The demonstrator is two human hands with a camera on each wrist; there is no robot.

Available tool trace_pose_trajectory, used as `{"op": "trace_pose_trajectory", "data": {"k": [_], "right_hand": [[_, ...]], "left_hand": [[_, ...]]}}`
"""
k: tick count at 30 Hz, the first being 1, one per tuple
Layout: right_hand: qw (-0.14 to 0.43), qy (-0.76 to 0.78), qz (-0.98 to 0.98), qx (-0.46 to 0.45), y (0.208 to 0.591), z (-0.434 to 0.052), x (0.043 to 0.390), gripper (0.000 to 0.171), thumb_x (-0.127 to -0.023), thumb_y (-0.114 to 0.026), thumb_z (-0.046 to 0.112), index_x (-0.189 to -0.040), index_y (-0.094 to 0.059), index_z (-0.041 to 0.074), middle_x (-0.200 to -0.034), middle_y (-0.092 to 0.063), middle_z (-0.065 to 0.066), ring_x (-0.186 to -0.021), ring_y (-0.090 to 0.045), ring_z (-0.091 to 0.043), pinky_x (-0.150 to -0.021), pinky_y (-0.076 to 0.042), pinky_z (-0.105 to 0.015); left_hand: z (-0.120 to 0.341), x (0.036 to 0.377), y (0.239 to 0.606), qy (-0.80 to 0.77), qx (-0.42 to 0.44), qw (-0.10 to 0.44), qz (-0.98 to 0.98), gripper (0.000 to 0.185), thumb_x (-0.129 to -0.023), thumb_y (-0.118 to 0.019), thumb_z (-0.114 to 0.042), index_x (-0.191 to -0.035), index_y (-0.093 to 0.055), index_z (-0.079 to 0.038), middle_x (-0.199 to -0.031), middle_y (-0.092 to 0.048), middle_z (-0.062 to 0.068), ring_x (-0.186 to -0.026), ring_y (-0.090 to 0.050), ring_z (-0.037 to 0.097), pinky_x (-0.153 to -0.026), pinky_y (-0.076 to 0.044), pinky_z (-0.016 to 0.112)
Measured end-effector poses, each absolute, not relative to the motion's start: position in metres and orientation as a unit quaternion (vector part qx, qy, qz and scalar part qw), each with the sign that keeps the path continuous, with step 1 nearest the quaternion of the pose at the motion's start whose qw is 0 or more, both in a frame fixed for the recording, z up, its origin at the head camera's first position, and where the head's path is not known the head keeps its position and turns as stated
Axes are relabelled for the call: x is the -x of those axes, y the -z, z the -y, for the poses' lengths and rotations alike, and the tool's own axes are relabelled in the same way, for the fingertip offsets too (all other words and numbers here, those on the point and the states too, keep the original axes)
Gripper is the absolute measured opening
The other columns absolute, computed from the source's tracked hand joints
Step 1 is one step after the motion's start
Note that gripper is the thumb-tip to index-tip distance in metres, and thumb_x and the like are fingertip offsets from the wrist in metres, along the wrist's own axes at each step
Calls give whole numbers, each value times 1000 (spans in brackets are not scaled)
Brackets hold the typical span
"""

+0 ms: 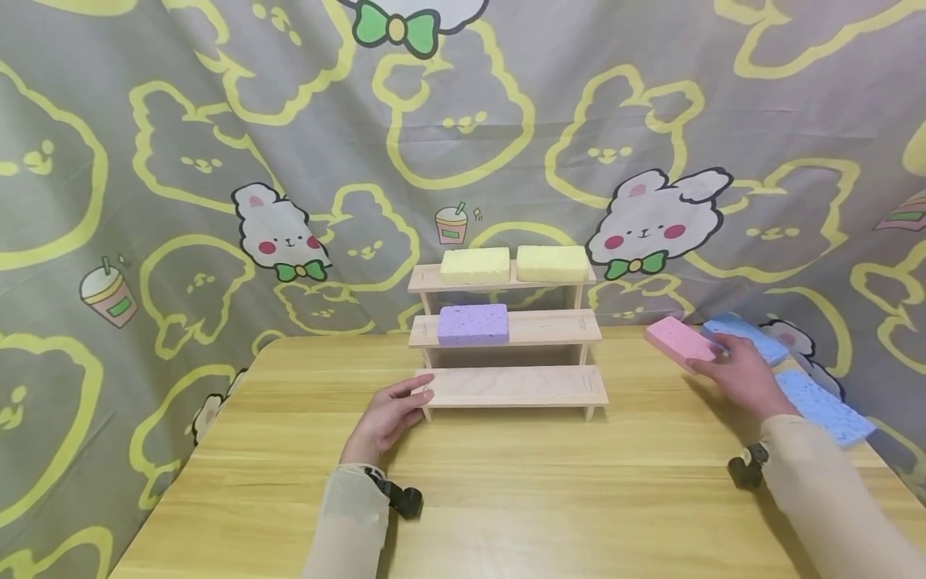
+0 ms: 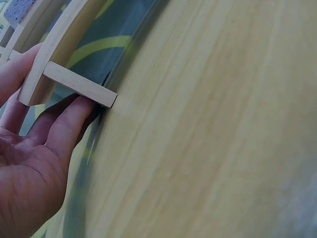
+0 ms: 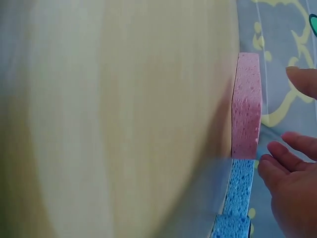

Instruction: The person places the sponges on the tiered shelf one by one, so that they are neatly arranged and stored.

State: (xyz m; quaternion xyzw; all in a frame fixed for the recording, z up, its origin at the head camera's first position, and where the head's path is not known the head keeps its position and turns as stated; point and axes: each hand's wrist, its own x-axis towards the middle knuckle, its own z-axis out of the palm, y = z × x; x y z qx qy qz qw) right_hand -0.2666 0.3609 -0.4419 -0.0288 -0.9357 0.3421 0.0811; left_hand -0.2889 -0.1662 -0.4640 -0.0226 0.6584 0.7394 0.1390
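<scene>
Both wrist views are blurred across most of the table (image 1: 506, 482), so grain and edges there cannot be read. In the left wrist view only one leg and a curved stretch of the shelf rack (image 2: 74, 84) show; the rest is cut off by the picture edge. In the right wrist view only the fingertips (image 3: 290, 161) of the right hand show, and the pink sponge (image 3: 246, 106) appears edge-on.

The pink sponge (image 1: 680, 340) lies flat on the far right part of the table, well apart from the rack. Its long axis runs diagonally, one short end toward the rack and the other toward the right hand (image 1: 738, 374). The right hand rests at that near end, fingers loosely extended; the head view suggests contact, while the wrist view shows a small gap, so whether it pinches the sponge cannot be told.

Two blue sponges (image 1: 821, 406) lie just behind and beside the right hand; the farther one is partly hidden by the hand.

The left hand (image 1: 387, 418) has its fingers straight and rests against the left end of the rack's lowest step (image 1: 517, 386). A purple sponge (image 1: 473, 324) sits on the middle step, two yellow sponges (image 1: 514, 264) on the top step
</scene>
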Motion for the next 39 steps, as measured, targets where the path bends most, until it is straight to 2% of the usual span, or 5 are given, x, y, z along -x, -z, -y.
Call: {"op": "trace_pose_trajectory", "data": {"k": [8, 14, 23, 30, 39], "right_hand": [[71, -332, 940, 34, 447, -363, 273, 83, -83, -60, 44, -129, -29, -18, -121, -32, -40, -109, -33, -52, -86, -28, -61], [71, -307, 949, 15, 448, -364, 279, 80, -82, -63, 39, -125, -31, -20, -117, -36, -42, -108, -34, -53, -87, -29, -60], [29, -293, 956, 15, 449, -368, 283, 81, -78, -67, 31, -126, -28, -21, -117, -36, -44, -105, -38, -52, -86, -31, -59], [11, -293, 955, 36, 450, -373, 283, 81, -79, -65, 32, -127, -27, -21, -118, -36, -42, -105, -38, -51, -86, -30, -60], [31, -299, 954, 16, 443, -371, 277, 79, -79, -66, 34, -123, -32, -23, -109, -45, -39, -96, -46, -44, -82, -34, -58]], "left_hand": [[167, 290, 465, -733, 18, 147, -664, 45, -78, -70, -13, -121, -57, -8, -132, -42, 7, -95, -57, 16, -82, -46, 34], [167, 289, 464, -734, 16, 146, -663, 46, -78, -70, -14, -121, -57, -8, -131, -43, 7, -97, -56, 18, -84, -45, 34], [167, 288, 463, -741, 19, 141, -656, 43, -76, -72, -13, -117, -60, -9, -130, -45, 6, -99, -56, 19, -83, -46, 32], [165, 288, 463, -748, 21, 140, -648, 44, -75, -72, -12, -117, -60, -8, -130, -44, 6, -99, -56, 21, -81, -46, 32], [166, 288, 464, -747, 24, 140, -649, 43, -76, -72, -12, -117, -61, -8, -129, -45, 5, -99, -56, 20, -82, -46, 33]]}}
